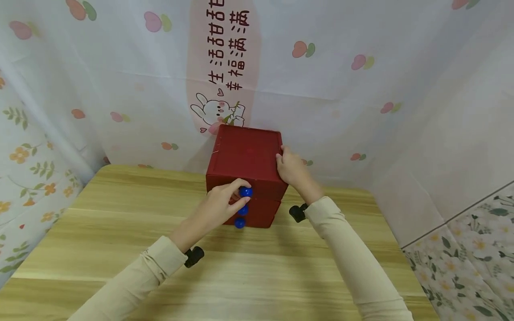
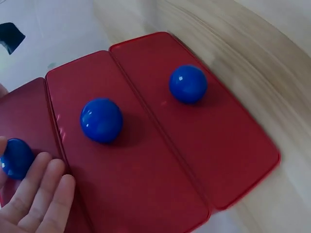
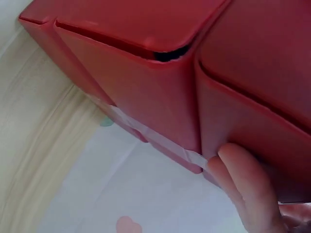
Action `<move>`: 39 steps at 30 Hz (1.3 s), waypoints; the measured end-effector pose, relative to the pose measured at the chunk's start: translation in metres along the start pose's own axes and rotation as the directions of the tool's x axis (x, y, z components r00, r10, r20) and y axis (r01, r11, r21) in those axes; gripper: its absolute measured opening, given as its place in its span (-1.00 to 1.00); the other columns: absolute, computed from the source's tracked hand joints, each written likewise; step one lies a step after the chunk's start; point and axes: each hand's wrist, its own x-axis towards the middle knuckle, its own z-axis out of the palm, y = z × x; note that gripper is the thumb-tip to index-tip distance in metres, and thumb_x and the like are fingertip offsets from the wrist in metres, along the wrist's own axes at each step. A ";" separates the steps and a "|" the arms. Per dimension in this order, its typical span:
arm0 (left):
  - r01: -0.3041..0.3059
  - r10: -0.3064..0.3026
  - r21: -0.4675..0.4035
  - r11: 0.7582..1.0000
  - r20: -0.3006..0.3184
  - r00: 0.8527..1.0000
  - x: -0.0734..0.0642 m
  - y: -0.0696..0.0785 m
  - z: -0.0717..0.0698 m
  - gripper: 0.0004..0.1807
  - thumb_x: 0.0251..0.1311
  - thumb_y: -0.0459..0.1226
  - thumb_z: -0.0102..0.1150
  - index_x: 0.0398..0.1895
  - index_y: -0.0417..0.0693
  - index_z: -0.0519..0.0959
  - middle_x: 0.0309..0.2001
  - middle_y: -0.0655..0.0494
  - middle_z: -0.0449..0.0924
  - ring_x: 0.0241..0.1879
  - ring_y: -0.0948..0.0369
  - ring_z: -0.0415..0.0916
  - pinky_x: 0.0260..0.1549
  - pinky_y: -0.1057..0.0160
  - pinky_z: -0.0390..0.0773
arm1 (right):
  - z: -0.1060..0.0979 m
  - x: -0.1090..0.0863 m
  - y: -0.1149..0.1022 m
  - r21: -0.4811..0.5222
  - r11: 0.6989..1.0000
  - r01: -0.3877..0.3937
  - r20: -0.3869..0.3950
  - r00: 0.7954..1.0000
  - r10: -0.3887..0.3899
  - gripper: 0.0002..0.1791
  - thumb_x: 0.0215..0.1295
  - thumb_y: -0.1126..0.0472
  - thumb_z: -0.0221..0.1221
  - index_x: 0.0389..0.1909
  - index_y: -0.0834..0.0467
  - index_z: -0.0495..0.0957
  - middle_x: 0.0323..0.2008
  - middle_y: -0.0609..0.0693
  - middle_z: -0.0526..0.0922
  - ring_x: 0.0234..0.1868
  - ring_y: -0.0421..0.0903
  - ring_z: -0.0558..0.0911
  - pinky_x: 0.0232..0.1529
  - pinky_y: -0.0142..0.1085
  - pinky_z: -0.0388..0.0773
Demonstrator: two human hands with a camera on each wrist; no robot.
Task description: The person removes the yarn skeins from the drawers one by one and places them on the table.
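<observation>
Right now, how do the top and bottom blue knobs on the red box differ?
The left hand pinches the top knob; nothing touches the bottom knob. In the left wrist view, the hand partly hides the top knob, while the bottom knob shows whole. Both are glossy, blue and mounted on red fronts.

Wooden table (image 1: 237,276); printed backdrop (image 1: 305,98), probably cloth.

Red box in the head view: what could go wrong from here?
The top blue knob is round and glossy, so the left hand might lose its pinch. The right hand presses on the red box high up; if that pressure eases, a pull could shift or tip it.
</observation>
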 end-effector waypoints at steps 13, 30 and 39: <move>0.051 -0.063 -0.075 0.996 -0.168 0.984 -0.004 0.002 0.018 -0.75 0.17 -0.22 0.20 -0.06 0.11 0.52 -0.42 0.21 0.56 -0.47 0.33 0.53 -0.48 0.38 0.54 | 0.002 0.001 0.000 -0.018 1.000 0.008 -0.058 0.998 -0.009 -0.59 0.50 0.09 -0.36 0.22 0.22 0.13 -0.15 0.32 0.55 -0.19 0.15 0.57 -0.16 -0.06 0.44; 0.018 -0.052 -0.131 0.991 -0.261 0.964 -0.032 0.013 0.026 -0.74 0.14 -0.23 0.24 -0.08 0.12 0.55 -0.40 0.23 0.57 -0.48 0.40 0.49 -0.45 0.36 0.57 | 0.000 0.000 -0.001 0.024 1.000 -0.019 -0.055 0.998 0.020 -0.58 0.50 0.07 -0.34 0.23 0.19 0.12 -0.16 0.29 0.56 -0.24 0.11 0.57 -0.23 -0.11 0.45; 0.009 -0.049 -0.147 0.989 -0.269 0.962 -0.045 0.019 0.028 -0.77 0.14 -0.24 0.24 -0.11 0.09 0.56 -0.37 0.24 0.58 -0.46 0.41 0.48 -0.44 0.42 0.57 | 0.002 0.000 0.000 0.024 0.999 -0.036 -0.061 0.997 0.038 -0.58 0.49 0.06 -0.35 0.24 0.16 0.13 -0.18 0.26 0.56 -0.24 0.11 0.56 -0.23 -0.11 0.46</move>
